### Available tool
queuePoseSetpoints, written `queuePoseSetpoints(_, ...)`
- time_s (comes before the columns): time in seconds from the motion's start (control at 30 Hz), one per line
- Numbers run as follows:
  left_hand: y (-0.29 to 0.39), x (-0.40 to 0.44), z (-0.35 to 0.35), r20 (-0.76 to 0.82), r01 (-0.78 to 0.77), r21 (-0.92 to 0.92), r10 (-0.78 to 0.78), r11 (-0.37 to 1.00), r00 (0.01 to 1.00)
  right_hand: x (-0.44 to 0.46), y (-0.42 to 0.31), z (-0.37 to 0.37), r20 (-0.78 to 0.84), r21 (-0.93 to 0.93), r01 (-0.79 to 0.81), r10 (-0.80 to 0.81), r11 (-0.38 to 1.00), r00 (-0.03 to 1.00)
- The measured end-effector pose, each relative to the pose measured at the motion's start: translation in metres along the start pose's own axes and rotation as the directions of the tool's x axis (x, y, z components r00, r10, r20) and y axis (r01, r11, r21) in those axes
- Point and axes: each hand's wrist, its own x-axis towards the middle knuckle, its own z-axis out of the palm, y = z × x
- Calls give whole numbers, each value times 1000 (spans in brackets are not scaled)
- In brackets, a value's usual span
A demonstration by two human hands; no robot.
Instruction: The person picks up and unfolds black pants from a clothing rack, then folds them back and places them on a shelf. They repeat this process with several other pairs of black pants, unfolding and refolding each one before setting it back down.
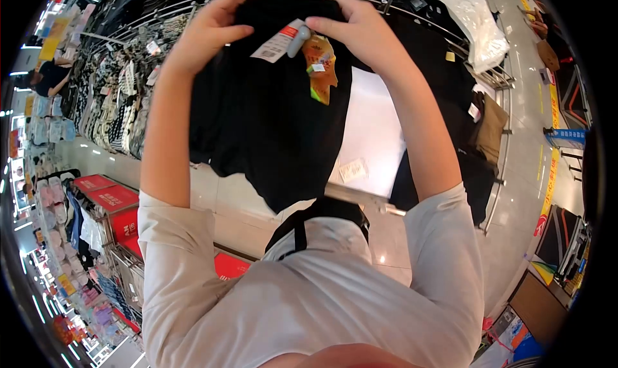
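A black garment (277,117), which looks like a pair of trousers, hangs down in front of me from its top edge. My left hand (215,30) grips its upper left corner, thumb on the near side and fingers over the edge. At the upper right corner my right hand (354,27) pinches the same edge, its thumb beside a grey security tag (298,41). A white and red price tag (277,42) hangs next to that, and an orange and green label (321,69) lies against the cloth. Part of the fingers is hidden behind the cloth.
Behind the garment stands a metal-railed display table with a white board (370,133), more dark clothes (425,78) and a clear plastic bag (473,24). Racks of patterned clothes (122,78) and red boxes (109,197) are at left. Another person (51,77) stands far left.
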Motion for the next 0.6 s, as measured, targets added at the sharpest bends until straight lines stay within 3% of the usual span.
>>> queuePoseSetpoints(0.07, -88, 33, 15, -24, 185, -85, -188, 979, 982, 30, 87, 6, -38, 26, -21, 22, 999, 999)
queuePoseSetpoints(0.1, -141, 45, 17, 17, 281, -5, -281, 960, 959, 46, 145, 14, 23, 61, -95, 94, 994, 995)
queuePoseSetpoints(0.13, -183, 55, 29, 7, 366, -74, -367, 928, 930, 60, 205, 25, 14, -12, -86, 86, 996, 996)
queuePoseSetpoints(0.2, -251, 68, 45, -69, 517, 93, -512, 851, 856, 70, 237, 29, 116, 33, -297, 291, 954, 950)
queuePoseSetpoints(0.33, -360, 86, 73, -98, 554, -1, -552, 832, 828, 93, 338, 48, 66, 34, -316, 313, 948, 947)
queuePoseSetpoints(0.4, -386, 104, 87, -139, 502, -202, -532, 841, 835, 107, 371, 46, 37, 26, -355, 354, 935, 935)
queuePoseSetpoints(0.47, -413, 117, 94, -191, 475, -97, -484, 875, 854, 122, 417, 49, 2, 117, -333, 335, 936, 942)
queuePoseSetpoints(0.53, -448, 133, 90, -212, 460, 147, -426, 876, 880, 136, 441, 41, 45, 105, -368, 365, 924, 930)
queuePoseSetpoints(0.57, -480, 138, 79, -169, 429, 156, -404, 890, 899, 142, 461, 37, 39, 135, -313, 310, 940, 950)
queuePoseSetpoints(0.6, -481, 153, 86, -160, 422, -123, -438, 898, 885, 150, 464, 32, 64, 125, -243, 236, 962, 970)
